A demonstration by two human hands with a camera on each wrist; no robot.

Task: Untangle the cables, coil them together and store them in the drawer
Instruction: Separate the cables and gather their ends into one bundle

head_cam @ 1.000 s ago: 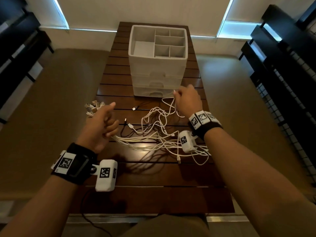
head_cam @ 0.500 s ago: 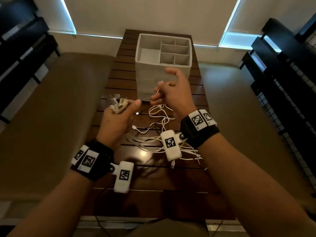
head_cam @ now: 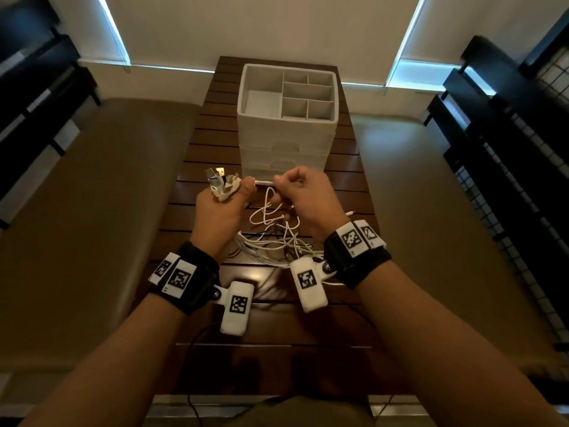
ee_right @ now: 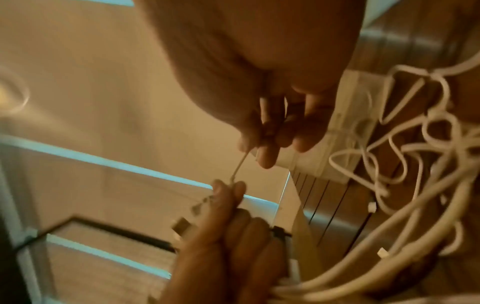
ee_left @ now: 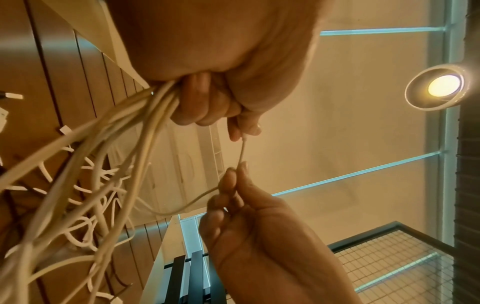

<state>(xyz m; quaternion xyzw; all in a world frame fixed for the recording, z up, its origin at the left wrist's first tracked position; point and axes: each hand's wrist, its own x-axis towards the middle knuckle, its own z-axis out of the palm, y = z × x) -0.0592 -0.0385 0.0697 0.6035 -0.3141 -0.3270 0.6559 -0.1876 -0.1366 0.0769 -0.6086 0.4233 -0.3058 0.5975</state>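
Observation:
Above the table my left hand (head_cam: 237, 192) grips a bundle of white cables just below their plugs (head_cam: 222, 183), which fan out above the fist. In the left wrist view the left hand (ee_left: 233, 127) also pinches one thin white cable (ee_left: 242, 150) between thumb and forefinger. My right hand (head_cam: 281, 186) pinches the same cable (head_cam: 264, 182) a short way off. The right wrist view shows the right hand (ee_right: 257, 152) and the left hand (ee_right: 228, 189) holding that strand (ee_right: 240, 164) taut. The other cables (head_cam: 277, 238) hang down in a tangle onto the table.
A white drawer unit (head_cam: 286, 143) stands just beyond my hands, its front drawers shut and its top tray (head_cam: 246, 87) split into compartments. The dark slatted table (head_cam: 197, 143) is narrow, with tan benches on both sides. A black cable (head_cam: 197, 349) runs off the near edge.
Both hands have risen from the table and come together. The left lifted the plug bundle; the right picked up a cable and brought it to the left thumb.

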